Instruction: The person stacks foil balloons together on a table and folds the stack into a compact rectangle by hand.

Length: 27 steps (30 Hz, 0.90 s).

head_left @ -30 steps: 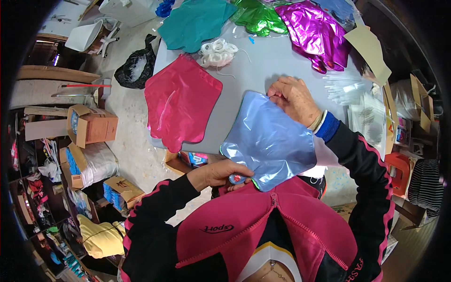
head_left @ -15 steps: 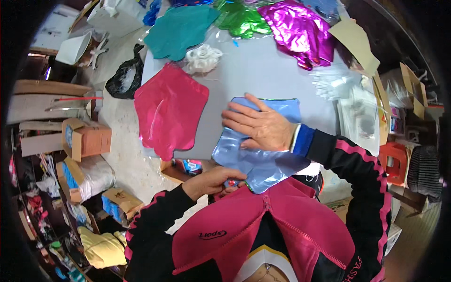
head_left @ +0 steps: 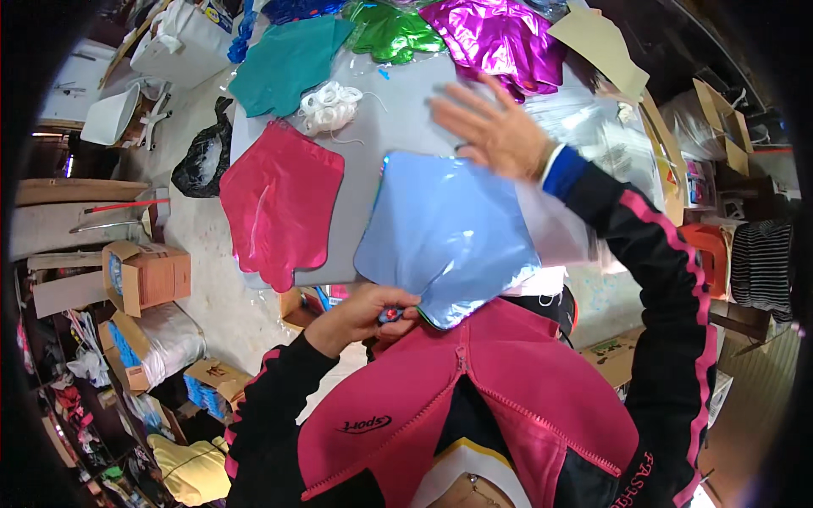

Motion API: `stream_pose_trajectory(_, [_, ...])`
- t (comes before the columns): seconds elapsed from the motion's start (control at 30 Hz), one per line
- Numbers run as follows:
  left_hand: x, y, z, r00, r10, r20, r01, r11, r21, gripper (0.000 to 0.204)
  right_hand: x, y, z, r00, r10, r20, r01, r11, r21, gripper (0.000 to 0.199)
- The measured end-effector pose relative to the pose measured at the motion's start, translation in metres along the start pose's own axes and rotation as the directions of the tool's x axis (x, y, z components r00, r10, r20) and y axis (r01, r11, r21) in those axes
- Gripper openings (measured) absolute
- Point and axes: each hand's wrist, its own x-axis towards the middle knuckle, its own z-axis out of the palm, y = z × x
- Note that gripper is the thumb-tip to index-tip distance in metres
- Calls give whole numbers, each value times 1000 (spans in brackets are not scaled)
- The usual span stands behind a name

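The grey table [head_left: 398,127] fills the upper middle of the view, strewn with flat foil balloons. Largest of them is the blue balloon [head_left: 445,233], lying at the table's near edge, its broad body toward twelve o'clock and its narrow neck toward six, hanging just off the edge toward the person. So its long axis runs roughly from twelve to six.

At nine o'clock from it lies the pink balloon [head_left: 279,203], flat and apart from it. Farther off, at eleven, is the teal balloon [head_left: 288,63]; the green balloon [head_left: 389,30] sits near twelve and the magenta balloon [head_left: 500,38] at about one. A small coil of white ribbon [head_left: 330,106] rests between the teal and the pink ones.

The right hand [head_left: 495,131] hovers at one o'clock from the blue balloon's middle, fingers spread wide and flat, blurred, holding nothing; I cannot tell whether it touches the foil's top edge. The left hand [head_left: 368,313] is at seven o'clock, curled narrow around the neck end, pinching something small there, too hidden to name.

The left hand is the nearer one to the neck; the right is nearer the body, which lies toward seven from its palm.
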Motion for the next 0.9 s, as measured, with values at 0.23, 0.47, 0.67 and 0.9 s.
stream_pose_trajectory(0.23, [-23,29,7,993,120,-23,-119,992,49,37,-66,-25,-97,971,227,71,-236,959,158,84])
stream_pose_trajectory(0.47, [-29,63,15,998,33,-56,-17,965,263,40,-101,-74,-112,968,250,6,-224,855,469,80])
stream_pose_trajectory(0.67, [-34,103,24,978,23,-205,60,919,390,28,-94,-102,-68,964,128,-233,-79,975,208,33])
stream_pose_trajectory(0.9, [-37,120,22,890,117,-441,239,705,668,28,-92,-123,-40,943,183,-279,-93,947,307,26])
